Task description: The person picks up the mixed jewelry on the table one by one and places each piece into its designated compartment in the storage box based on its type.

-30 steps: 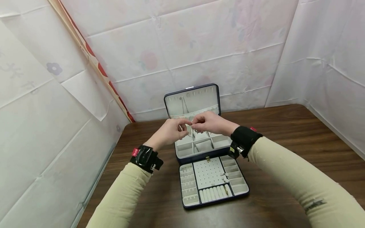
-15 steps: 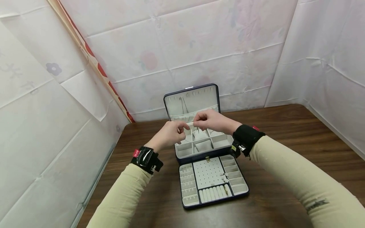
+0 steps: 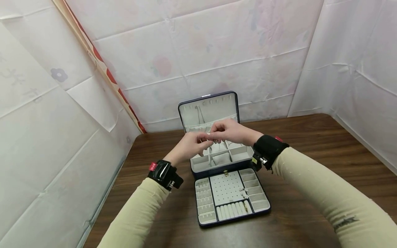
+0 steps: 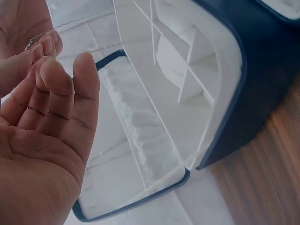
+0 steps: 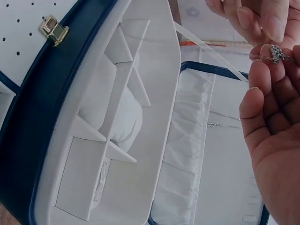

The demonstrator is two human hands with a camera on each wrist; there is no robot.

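Note:
Both hands meet in the air over an open navy jewellery box (image 3: 217, 165). My left hand (image 3: 201, 138) and right hand (image 3: 215, 136) pinch a thin silver necklace (image 3: 209, 134) between their fingertips. The right wrist view shows its small sparkling pendant (image 5: 275, 52) pinched by the right hand's fingers (image 5: 262, 70), with the left hand's fingertips (image 5: 253, 18) just above. In the left wrist view the fine chain (image 4: 35, 40) runs past the left fingertips (image 4: 49, 44). Another chain (image 3: 200, 115) hangs inside the upright lid (image 3: 207, 98).
The box base has grey padded compartments (image 3: 221, 157) and a brass clasp (image 5: 52, 29). A removable tray (image 3: 231, 196) lies in front of it with ring rolls and small earrings (image 3: 243, 193). All this stands on a dark wooden table (image 3: 310, 144), with white sheets hung around it.
The hands drew slightly apart half a second ago and have closed together again above the box. The left wrist has shifted a little to the right.

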